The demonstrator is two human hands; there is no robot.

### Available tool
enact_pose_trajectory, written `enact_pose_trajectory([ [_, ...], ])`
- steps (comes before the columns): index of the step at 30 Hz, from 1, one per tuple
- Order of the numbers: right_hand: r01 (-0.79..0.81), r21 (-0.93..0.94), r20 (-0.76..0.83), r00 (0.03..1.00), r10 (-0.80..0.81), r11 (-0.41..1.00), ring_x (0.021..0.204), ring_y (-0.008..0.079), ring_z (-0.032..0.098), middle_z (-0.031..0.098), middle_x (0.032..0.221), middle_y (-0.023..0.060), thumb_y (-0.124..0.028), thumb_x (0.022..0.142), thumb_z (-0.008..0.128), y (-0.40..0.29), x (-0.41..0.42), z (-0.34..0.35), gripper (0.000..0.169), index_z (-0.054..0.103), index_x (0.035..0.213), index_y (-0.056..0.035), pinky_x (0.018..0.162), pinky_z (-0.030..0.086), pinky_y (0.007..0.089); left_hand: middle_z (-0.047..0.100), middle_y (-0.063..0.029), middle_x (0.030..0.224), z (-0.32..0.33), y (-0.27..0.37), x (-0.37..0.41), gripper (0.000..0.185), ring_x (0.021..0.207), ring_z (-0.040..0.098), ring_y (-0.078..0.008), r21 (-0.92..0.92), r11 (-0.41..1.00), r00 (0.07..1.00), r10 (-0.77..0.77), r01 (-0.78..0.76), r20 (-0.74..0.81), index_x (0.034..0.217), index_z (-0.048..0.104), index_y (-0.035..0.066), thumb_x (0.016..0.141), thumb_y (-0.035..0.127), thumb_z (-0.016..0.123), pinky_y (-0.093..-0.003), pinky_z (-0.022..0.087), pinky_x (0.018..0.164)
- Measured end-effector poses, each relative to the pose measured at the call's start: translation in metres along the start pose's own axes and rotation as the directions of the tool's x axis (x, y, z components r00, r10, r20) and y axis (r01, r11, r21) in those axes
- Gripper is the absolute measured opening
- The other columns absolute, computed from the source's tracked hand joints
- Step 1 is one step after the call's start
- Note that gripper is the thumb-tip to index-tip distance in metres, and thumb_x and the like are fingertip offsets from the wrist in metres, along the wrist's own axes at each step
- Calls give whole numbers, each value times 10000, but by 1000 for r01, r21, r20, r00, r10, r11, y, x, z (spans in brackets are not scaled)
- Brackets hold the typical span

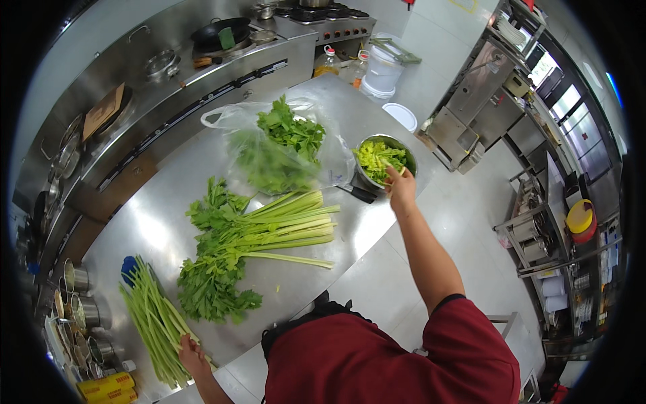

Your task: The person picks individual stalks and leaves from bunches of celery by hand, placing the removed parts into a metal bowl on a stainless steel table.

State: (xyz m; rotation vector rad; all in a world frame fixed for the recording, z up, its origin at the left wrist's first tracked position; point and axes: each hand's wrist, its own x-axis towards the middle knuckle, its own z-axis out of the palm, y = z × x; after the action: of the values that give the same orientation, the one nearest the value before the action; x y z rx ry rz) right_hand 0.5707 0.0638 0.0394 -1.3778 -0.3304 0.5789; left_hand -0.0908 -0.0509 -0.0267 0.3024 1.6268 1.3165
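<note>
My right hand (401,189) is over the near rim of a metal bowl (415,160) that holds yellow-green celery leaves (376,156); a pale piece of stem shows at its fingertips. At the lower left, my left hand (193,355) rests at the side of a pile of trimmed green celery stalks (151,323); whether its fingers grip one is unclear. Between the hands lies a heap of leafy celery (282,232), stalk ends to the right. Behind it, a clear plastic bag (242,113) holds more leafy celery (292,131). A knife's black handle (362,194) sticks out beside the bowl.
Everything lies on a steel table (313,298). Metal containers (86,310) and yellow boxes (106,388) stand at its left end, near a blue object (129,267). Beyond are a stove counter with a wok (219,33), and white buckets (383,65). Shelving (530,222) stands at the right.
</note>
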Motion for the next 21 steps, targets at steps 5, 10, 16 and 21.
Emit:
enact_pose_trajectory([
  [5,-418,273,87,908,411,866,667,191,548,587,868,113,-153,958,493,31,16,-13,160,529,1015,-8,535,436,329,502,14,635,-13,-20,10,148,450,408,-54,150,988,999,38,-41,23,839,569,86,868,207,650,-198,271,373],
  [10,-585,288,518,761,390,758,926,244,595,598,1091,156,-192,976,458,10,-70,35,293,520,1180,9,788,496,345,528,-7,583,-9,-30,-5,240,445,444,-69,410,911,999,36,-42,23,783,611,52,888,266,634,-210,319,388],
  [16,-509,36,705,623,339,860,1125,271,568,601,1178,172,-183,973,496,-17,-174,104,333,555,1196,57,980,445,369,563,-30,553,-15,-38,-17,380,465,484,-122,709,685,986,99,-167,136,685,637,35,881,361,645,-302,398,448],
  [21,-361,-237,836,397,378,902,1166,212,536,582,1275,142,-147,964,524,26,-274,110,301,611,1180,43,994,388,318,679,-116,1002,92,-4,-90,426,846,645,-151,428,872,772,-97,-238,628,1273,562,61,986,366,483,-287,516,759],
])
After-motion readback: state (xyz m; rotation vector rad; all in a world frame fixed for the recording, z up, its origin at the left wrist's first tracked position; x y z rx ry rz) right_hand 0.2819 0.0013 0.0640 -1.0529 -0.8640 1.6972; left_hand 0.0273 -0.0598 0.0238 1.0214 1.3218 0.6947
